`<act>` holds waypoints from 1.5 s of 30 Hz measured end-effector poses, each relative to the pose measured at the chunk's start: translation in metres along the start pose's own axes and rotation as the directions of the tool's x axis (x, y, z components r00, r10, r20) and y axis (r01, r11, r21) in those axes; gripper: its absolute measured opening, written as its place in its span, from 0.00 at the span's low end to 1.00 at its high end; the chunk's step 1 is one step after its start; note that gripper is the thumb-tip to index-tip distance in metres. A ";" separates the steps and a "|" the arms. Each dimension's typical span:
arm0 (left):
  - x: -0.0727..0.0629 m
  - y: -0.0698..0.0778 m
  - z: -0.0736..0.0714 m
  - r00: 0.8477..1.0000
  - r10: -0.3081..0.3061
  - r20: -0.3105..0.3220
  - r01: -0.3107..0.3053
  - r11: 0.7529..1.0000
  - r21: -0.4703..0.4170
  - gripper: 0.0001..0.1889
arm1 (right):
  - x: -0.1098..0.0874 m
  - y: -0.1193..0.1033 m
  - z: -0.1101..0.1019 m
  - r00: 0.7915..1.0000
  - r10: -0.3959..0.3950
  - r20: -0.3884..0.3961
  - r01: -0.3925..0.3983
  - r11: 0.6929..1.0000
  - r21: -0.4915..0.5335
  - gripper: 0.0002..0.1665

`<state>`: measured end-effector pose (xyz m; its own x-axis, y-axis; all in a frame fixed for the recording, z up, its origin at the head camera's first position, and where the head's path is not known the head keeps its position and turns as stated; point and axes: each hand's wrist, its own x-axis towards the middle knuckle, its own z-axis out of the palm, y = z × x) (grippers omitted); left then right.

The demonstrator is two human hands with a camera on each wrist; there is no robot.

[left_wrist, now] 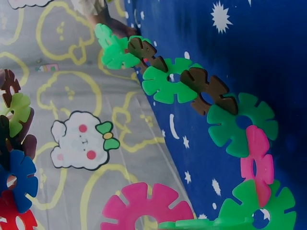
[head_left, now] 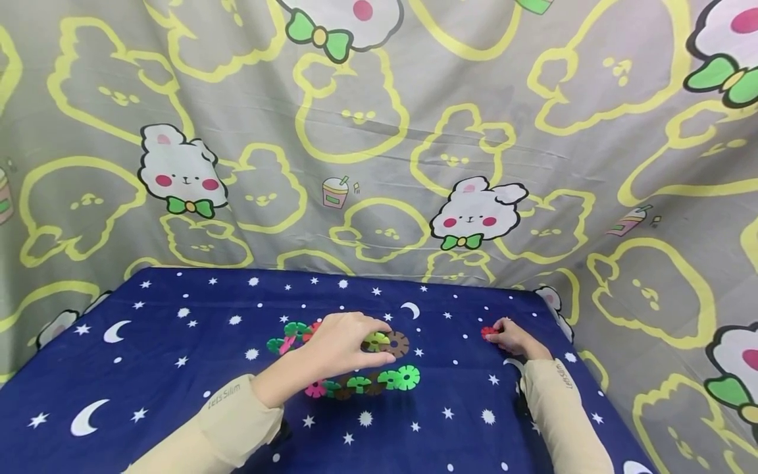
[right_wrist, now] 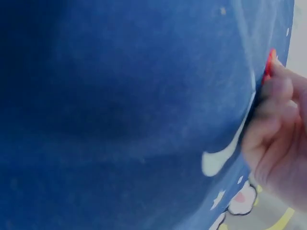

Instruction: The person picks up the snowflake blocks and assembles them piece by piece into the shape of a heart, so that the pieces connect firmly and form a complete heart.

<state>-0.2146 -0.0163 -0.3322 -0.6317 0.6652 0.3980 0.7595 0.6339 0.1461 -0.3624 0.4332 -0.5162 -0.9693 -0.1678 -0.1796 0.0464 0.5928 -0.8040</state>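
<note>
My left hand (head_left: 340, 339) holds a chain of interlocking notched plastic discs, its thumb and fingers on either side of a yellow-green disc (head_left: 376, 340). A brown disc (head_left: 398, 343) sticks out past the fingertips. The chain bends round in an open loop, with a bright green disc (head_left: 407, 377) at its nearer end. In the left wrist view, a blue disc (left_wrist: 23, 182), a large pink disc (left_wrist: 144, 203) and several green and brown ones are joined. Over at the right, my right hand (head_left: 514, 337) pinches a single red disc (head_left: 489, 332), only partly visible in the right wrist view.
A dark blue cloth (head_left: 195, 329) with white stars and moons covers the table. Behind and beside it hangs a grey curtain (head_left: 367, 178) printed with yellow outlines and white rabbits. The right hand is close to the table's right edge.
</note>
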 end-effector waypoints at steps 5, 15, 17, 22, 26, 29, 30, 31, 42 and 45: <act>-0.001 -0.001 -0.001 1.000 0.008 -0.004 -0.008 1.000 -0.004 0.21 | -0.046 -0.083 0.017 0.991 -0.125 0.035 0.129 0.923 -0.363 0.17; -0.003 -0.002 -0.004 1.000 0.025 -0.013 -0.025 1.000 -0.013 0.22 | -0.105 -0.183 0.057 0.888 -0.458 0.042 0.433 0.802 -0.411 0.09; -0.003 -0.001 -0.005 1.000 0.023 -0.005 -0.023 1.000 -0.016 0.22 | -0.117 -0.199 0.064 0.864 -0.503 0.026 0.482 0.810 -0.335 0.06; -0.002 0.002 -0.005 0.999 0.020 0.028 -0.019 0.999 -0.031 0.22 | -0.142 -0.231 0.086 0.754 -0.657 -0.006 0.643 0.741 -0.193 0.04; -0.001 0.004 -0.006 0.999 0.022 0.026 -0.021 0.999 -0.037 0.22 | -0.155 -0.243 0.100 0.627 -0.779 -0.026 0.758 0.617 -0.210 0.17; -0.001 0.005 -0.006 0.999 0.031 0.014 -0.030 0.998 -0.047 0.21 | -0.162 -0.249 0.108 0.540 -0.841 -0.026 0.807 0.527 -0.266 0.22; -0.001 0.005 -0.006 0.999 0.038 0.008 -0.037 0.998 -0.048 0.21 | -0.164 -0.251 0.110 0.513 -0.858 -0.026 0.815 0.496 -0.298 0.22; -0.001 0.005 -0.006 0.999 0.044 0.001 -0.044 0.998 -0.052 0.21 | -0.165 -0.252 0.112 0.490 -0.871 -0.027 0.820 0.471 -0.326 0.21; 0.001 0.003 -0.006 0.992 0.126 0.018 -0.123 0.987 -0.100 0.22 | -0.161 -0.253 0.130 0.330 -0.941 -0.078 0.870 0.335 -0.363 0.18; 0.003 0.004 -0.006 0.993 0.118 0.031 -0.113 0.985 -0.129 0.22 | -0.160 -0.253 0.134 0.333 -0.936 -0.112 0.864 0.351 -0.362 0.19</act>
<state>-0.2121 -0.0140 -0.3246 -0.5422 0.7471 0.3845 0.8397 0.4983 0.2158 -0.1867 0.2044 -0.3600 -0.3934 -0.5226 0.7564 -0.9084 0.3478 -0.2322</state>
